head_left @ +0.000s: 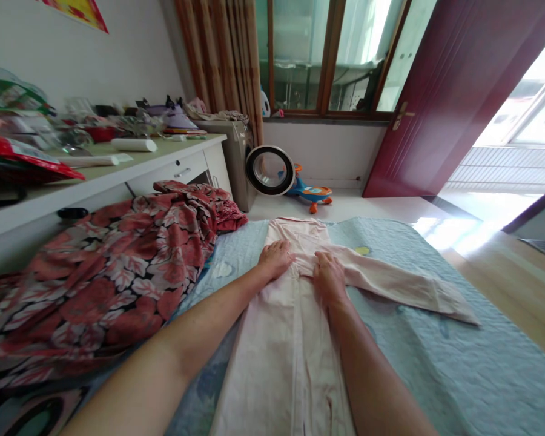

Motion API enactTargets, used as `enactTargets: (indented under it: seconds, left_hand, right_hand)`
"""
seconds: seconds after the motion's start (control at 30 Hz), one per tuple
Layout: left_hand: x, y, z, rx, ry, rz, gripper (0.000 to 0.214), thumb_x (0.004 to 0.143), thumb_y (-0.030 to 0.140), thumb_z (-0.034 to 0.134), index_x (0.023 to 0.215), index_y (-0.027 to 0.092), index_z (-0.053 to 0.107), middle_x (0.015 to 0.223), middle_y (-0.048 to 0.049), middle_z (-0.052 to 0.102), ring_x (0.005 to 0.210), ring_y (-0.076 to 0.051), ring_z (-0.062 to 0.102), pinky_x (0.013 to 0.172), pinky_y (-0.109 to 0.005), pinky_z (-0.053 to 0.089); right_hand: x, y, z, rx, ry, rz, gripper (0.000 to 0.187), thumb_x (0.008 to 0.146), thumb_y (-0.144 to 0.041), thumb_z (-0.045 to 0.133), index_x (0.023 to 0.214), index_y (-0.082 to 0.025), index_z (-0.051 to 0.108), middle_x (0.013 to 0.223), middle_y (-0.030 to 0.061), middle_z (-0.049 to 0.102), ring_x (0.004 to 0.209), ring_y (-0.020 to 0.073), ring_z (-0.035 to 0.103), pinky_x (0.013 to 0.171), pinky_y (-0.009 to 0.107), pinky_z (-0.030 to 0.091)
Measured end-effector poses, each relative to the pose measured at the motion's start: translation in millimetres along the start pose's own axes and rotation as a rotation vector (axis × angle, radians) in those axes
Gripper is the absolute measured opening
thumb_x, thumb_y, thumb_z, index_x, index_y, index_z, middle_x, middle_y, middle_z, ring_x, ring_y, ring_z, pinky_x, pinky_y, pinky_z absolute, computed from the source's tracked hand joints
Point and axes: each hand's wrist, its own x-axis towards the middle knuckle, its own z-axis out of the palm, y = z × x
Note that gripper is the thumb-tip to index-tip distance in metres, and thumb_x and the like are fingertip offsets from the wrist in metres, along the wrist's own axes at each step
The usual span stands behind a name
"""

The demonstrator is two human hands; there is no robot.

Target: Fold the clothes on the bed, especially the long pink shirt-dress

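A long pale pink coat-like garment (272, 357) lies lengthwise on a light blue quilted bed cover (495, 375). Its body is narrow, and one sleeve (399, 283) stretches out to the right across the quilt. My left hand (277, 259) rests flat on the upper left part of the cloth, fingers extended toward the right. On the right side, near where the sleeve leaves the body, my right hand (329, 275) presses on the fabric with fingers pointing forward. The other sleeve cannot be made out.
A heap of red floral fabric (131, 266) lies left of the garment. Beyond it runs a cluttered white counter (172, 158). A washing machine (236, 157) has its round door (270, 170) swung out, near a blue-and-orange ride-on toy (313, 191). A dark red door (431, 91) stands open.
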Motion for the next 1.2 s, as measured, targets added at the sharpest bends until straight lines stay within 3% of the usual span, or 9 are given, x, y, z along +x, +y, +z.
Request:
enactTargets:
  seconds: [0.13, 0.27, 0.37, 0.5, 0.6, 0.7, 0.83, 1.03, 1.2]
  left_hand:
    - [33, -17, -5.2, -0.001, 0.000, -0.046, 0.039, 0.096, 0.032, 0.037, 0.129, 0.017, 0.051, 0.134, -0.0111, 0.058, 0.125, -0.021, 0.051, 0.104, -0.033, 0.037]
    - [56, -27, -3.7, 0.012, -0.040, -0.080, 0.039, 0.092, 0.021, 0.036, 0.127, 0.020, 0.053, 0.134, -0.0096, 0.058, 0.125, -0.024, 0.050, 0.100, -0.038, 0.041]
    - [65, -26, -0.6, 0.022, -0.066, -0.121, 0.039, 0.091, 0.029, 0.039, 0.127, 0.023, 0.054, 0.138, -0.0082, 0.055, 0.127, -0.030, 0.046, 0.099, -0.045, 0.040]
    - [66, -21, 1.5, 0.031, -0.067, -0.157, 0.046, 0.093, 0.045, 0.037, 0.132, 0.025, 0.050, 0.147, -0.0087, 0.046, 0.129, -0.034, 0.042, 0.100, -0.052, 0.038]
    - [61, -15, 0.0, 0.032, -0.043, -0.154, 0.047, 0.095, 0.044, 0.035, 0.134, 0.022, 0.048, 0.147, -0.0124, 0.044, 0.131, -0.034, 0.040, 0.103, -0.052, 0.037]
    - [55, 0, -0.6, 0.019, -0.017, -0.143, 0.045, 0.094, 0.029, 0.037, 0.136, 0.016, 0.046, 0.147, -0.0173, 0.042, 0.133, -0.030, 0.041, 0.106, -0.047, 0.036]
    - [45, 33, 8.5, -0.016, -0.003, -0.080, 0.050, 0.093, 0.024, 0.040, 0.141, 0.013, 0.042, 0.152, -0.0155, 0.039, 0.140, -0.023, 0.036, 0.113, -0.034, 0.030]
    - [36, 51, 22.9, -0.053, -0.068, -0.120, 0.068, 0.093, 0.050, 0.038, 0.148, 0.010, 0.032, 0.159, -0.0193, 0.023, 0.147, -0.030, 0.022, 0.118, -0.044, 0.021]
    - [34, 49, 22.0, -0.048, -0.061, -0.134, 0.069, 0.092, 0.052, 0.038, 0.149, 0.014, 0.031, 0.161, -0.0175, 0.020, 0.148, -0.030, 0.021, 0.118, -0.043, 0.021]
  right_hand:
    - [-2, 0, 14, -0.098, -0.136, 0.041, 0.054, 0.090, -0.021, 0.036, 0.143, -0.022, 0.045, 0.152, 0.0079, 0.042, 0.141, 0.0241, 0.031, 0.113, 0.047, 0.018]
    - [-2, 2, 14, -0.145, -0.177, 0.160, 0.061, 0.085, -0.032, 0.043, 0.146, -0.024, 0.041, 0.158, 0.0097, 0.029, 0.145, 0.0350, 0.020, 0.111, 0.060, 0.012]
    - [0, 4, 5, -0.137, -0.201, 0.289, 0.066, 0.081, -0.040, 0.049, 0.145, -0.025, 0.043, 0.158, 0.0148, 0.027, 0.143, 0.0424, 0.020, 0.109, 0.062, 0.011]
    - [0, 9, -5, -0.115, -0.184, 0.352, 0.068, 0.080, -0.051, 0.052, 0.141, -0.022, 0.048, 0.154, 0.0204, 0.031, 0.142, 0.0453, 0.021, 0.108, 0.065, 0.011]
    - [0, 12, -5, -0.099, -0.121, 0.321, 0.062, 0.084, -0.051, 0.047, 0.137, -0.018, 0.053, 0.153, 0.0198, 0.034, 0.143, 0.0424, 0.020, 0.110, 0.063, 0.010]
    - [1, 14, -2, -0.069, -0.052, 0.174, 0.051, 0.091, -0.041, 0.040, 0.135, -0.019, 0.053, 0.156, 0.0132, 0.033, 0.147, 0.0317, 0.017, 0.115, 0.057, 0.007]
    - [2, 19, 0, -0.037, -0.152, 0.057, 0.046, 0.095, -0.037, 0.035, 0.136, -0.024, 0.051, 0.152, 0.0093, 0.041, 0.143, 0.0245, 0.029, 0.115, 0.054, 0.011]
    - [6, 36, -14, -0.110, -0.225, 0.216, 0.063, 0.086, -0.057, 0.049, 0.138, -0.021, 0.049, 0.153, 0.0157, 0.036, 0.141, 0.0331, 0.030, 0.110, 0.054, 0.022]
    - [13, 53, -31, -0.063, -0.115, 0.278, 0.044, 0.091, -0.037, 0.041, 0.122, -0.015, 0.063, 0.127, 0.0156, 0.062, 0.118, 0.0269, 0.056, 0.096, 0.036, 0.040]
